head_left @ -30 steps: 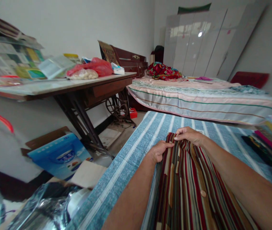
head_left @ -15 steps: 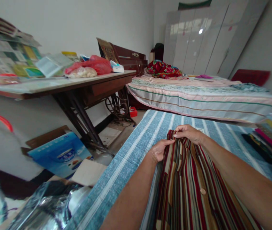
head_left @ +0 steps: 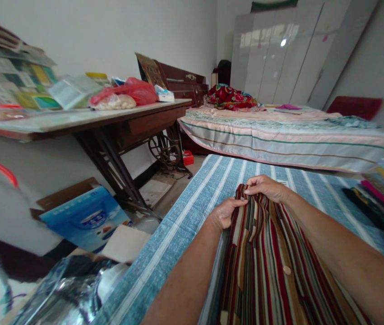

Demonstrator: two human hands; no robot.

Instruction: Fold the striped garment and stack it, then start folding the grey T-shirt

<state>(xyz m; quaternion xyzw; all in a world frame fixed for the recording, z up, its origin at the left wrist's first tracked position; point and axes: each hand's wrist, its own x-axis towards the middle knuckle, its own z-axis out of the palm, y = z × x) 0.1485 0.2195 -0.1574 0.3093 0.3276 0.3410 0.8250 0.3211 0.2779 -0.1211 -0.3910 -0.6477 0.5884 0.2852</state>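
Note:
A garment with red, tan, black and cream stripes (head_left: pixel 266 262) lies lengthwise before me on a blue cloth with white stripes (head_left: pixel 178 225). One round tan button (head_left: pixel 287 270) shows on its front. At the garment's far end, my left hand (head_left: pixel 227 211) pinches the left edge between thumb and fingers. My right hand (head_left: pixel 266 187) grips the top edge close beside it, thumb near the left thumb. Fabric bunches into small folds under both hands. The fingertips beneath the cloth are hidden. Along the garment's left side, some grey-blue fabric (head_left: pixel 215 271) peeks out.
Folded clothes (head_left: pixel 381 198) are stacked at the right. A sewing machine table (head_left: pixel 110 121) holding bags and boxes stands at the left, above a blue carton (head_left: pixel 90 221). Clear plastic wrapping (head_left: pixel 73 289) lies lower left. Beyond is a bed (head_left: pixel 279 140) with a pale striped cover.
Both hands keep their hold on the striped garment. The left thumb has shifted very slightly, and the right hand sits a touch further left.

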